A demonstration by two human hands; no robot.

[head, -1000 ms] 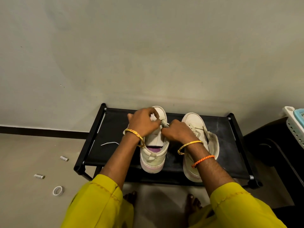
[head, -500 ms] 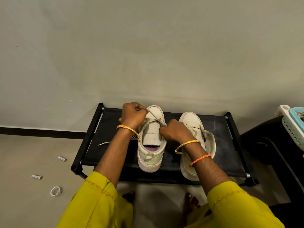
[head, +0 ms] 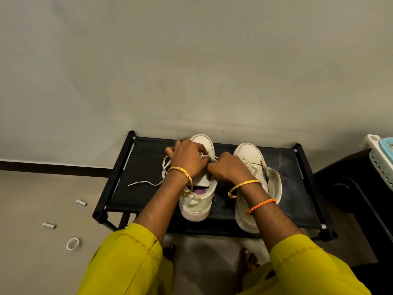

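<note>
The left hand (head: 187, 158) has swung back against the right hand (head: 230, 169), both pinching the off-white flat shoelace (head: 146, 183) over the cream low-top sneaker (head: 198, 206) beneath them on the black fabric shoe rack (head: 144, 154), its slack trailing leftward, so the next eyelet pass is probably starting.

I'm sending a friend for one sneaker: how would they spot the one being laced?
Find the black rack against the wall, where two pale sneakers stand side by side. It is the left sneaker, with the left hand and right hand pinching its white lace. Unlike the right sneaker, it shows a purple insole, and its lace trails loose leftward.
</note>
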